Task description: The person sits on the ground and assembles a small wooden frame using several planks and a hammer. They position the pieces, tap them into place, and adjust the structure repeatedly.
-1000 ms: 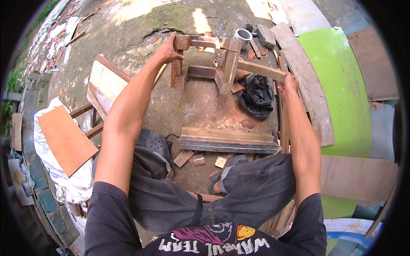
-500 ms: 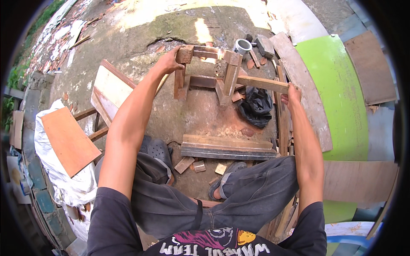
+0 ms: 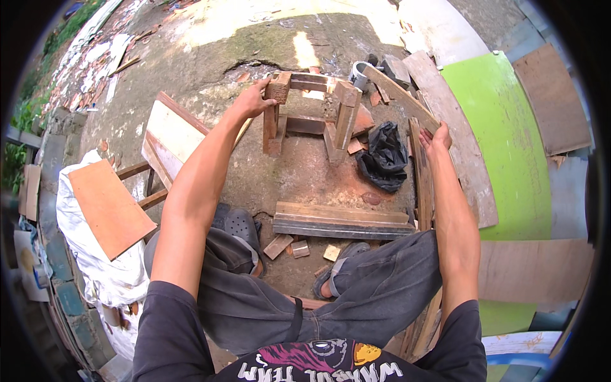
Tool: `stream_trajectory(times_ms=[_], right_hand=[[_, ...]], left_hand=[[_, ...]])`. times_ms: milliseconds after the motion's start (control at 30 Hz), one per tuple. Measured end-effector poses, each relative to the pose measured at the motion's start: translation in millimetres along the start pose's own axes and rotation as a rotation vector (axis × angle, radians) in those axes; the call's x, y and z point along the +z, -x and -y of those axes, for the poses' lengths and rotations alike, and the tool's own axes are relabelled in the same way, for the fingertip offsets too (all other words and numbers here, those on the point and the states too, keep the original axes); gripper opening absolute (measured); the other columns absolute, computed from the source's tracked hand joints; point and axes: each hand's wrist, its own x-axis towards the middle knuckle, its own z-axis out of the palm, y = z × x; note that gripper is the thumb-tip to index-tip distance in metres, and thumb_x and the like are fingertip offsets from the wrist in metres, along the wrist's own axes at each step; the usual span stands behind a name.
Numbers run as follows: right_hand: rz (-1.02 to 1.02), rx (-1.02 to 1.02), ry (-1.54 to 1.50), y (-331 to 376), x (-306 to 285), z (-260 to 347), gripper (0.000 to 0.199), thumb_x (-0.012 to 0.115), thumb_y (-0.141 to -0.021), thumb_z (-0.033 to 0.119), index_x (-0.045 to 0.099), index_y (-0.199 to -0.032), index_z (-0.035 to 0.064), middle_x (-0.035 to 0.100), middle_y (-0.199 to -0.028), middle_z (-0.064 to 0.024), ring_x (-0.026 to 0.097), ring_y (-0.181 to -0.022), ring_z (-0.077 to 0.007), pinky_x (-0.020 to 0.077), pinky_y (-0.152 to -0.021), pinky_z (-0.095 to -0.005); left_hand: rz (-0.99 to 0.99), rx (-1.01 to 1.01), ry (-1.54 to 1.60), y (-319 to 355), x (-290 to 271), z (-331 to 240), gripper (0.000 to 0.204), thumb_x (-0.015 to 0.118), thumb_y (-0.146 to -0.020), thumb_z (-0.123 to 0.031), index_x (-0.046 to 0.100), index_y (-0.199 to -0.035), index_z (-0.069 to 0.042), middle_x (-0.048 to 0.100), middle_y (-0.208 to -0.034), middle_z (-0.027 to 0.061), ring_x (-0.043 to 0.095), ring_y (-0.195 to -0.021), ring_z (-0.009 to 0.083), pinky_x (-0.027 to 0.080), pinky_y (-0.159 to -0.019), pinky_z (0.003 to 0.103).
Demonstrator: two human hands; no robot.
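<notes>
A wooden frame (image 3: pixel 347 114) made of short posts and rails stands on the ground ahead of me. My left hand (image 3: pixel 254 100) grips the top of its left post, fingers behind the wood and thumb on the near side. My right hand (image 3: pixel 437 137) is closed round the near end of a narrow wooden slat (image 3: pixel 404 92). That slat points forward and left, its far end in front of a grey metal can (image 3: pixel 359 75). It is apart from the frame. A crumpled black plastic bag (image 3: pixel 385 158) lies between the frame and my right hand.
Thick timber lengths (image 3: pixel 344 219) lie across the ground before my feet, with small wood offcuts (image 3: pixel 278 246) nearby. On the left are an orange-brown board (image 3: pixel 111 207) and a white sack (image 3: pixel 95 254). A lime green panel (image 3: pixel 503 121) lies at the right.
The slat in my right hand has swung away from the frame's right post, its far end moving forward and right. My left hand stays on the frame's left post.
</notes>
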Motion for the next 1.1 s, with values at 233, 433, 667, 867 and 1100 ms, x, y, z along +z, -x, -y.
stream_trajectory(times_ms=[233,433,667,867,1100], right_hand=[[0.030,-0.029,0.157,17.6,8.3,-2.2,0.050,0.055,-0.091,0.043,0.048,-0.119,0.0019,0.065,-0.085,-0.0154,0.068,-0.070,-0.0260,0.0536,-0.054,-0.0363],[-0.021,-0.260,0.501,26.8,0.8,-4.7,0.057,0.062,-0.088,0.039,0.039,-0.129,0.0065,0.064,-0.085,-0.0159,0.066,-0.065,-0.0226,0.0524,-0.051,-0.0362],[0.183,-0.246,0.870,29.5,-18.3,-3.0,0.059,0.061,-0.088,0.042,0.042,-0.128,0.0038,0.066,-0.084,-0.0183,0.066,-0.061,-0.0230,0.0516,-0.050,-0.0350],[0.403,0.009,1.114,34.3,-21.8,-10.8,0.055,0.058,-0.087,0.048,0.055,-0.118,0.0023,0.067,-0.088,-0.0202,0.070,-0.068,-0.0277,0.0564,-0.060,-0.0401],[0.436,0.161,1.182,31.4,-30.2,-31.5,0.057,0.056,-0.088,0.049,0.058,-0.118,0.0010,0.066,-0.090,-0.0186,0.071,-0.073,-0.0314,0.0572,-0.063,-0.0429]], left_hand=[[0.015,-0.010,-0.017,5.6,-2.8,-10.8,0.087,0.078,-0.078,-0.038,0.036,-0.149,-0.012,0.050,-0.141,0.0239,0.053,-0.125,0.0382,0.043,-0.105,0.042],[-0.017,0.022,-0.059,6.6,-2.4,-9.9,0.088,0.079,-0.079,-0.037,0.035,-0.150,-0.010,0.057,-0.132,0.0253,0.060,-0.117,0.0368,0.046,-0.100,0.042],[0.016,-0.027,-0.093,6.7,-1.0,-22.5,0.094,0.080,-0.076,-0.043,0.033,-0.150,-0.007,0.055,-0.134,0.0260,0.058,-0.121,0.0362,0.044,-0.102,0.042],[-0.079,-0.009,-0.142,0.2,4.9,-17.4,0.106,0.084,-0.070,-0.045,0.030,-0.150,-0.001,0.058,-0.130,0.0261,0.058,-0.120,0.0374,0.046,-0.103,0.041],[-0.001,-0.020,-0.081,-8.9,-0.9,-24.6,0.114,0.089,-0.064,-0.039,0.027,-0.149,0.003,0.046,-0.144,0.0261,0.047,-0.133,0.0353,0.039,-0.110,0.040]])
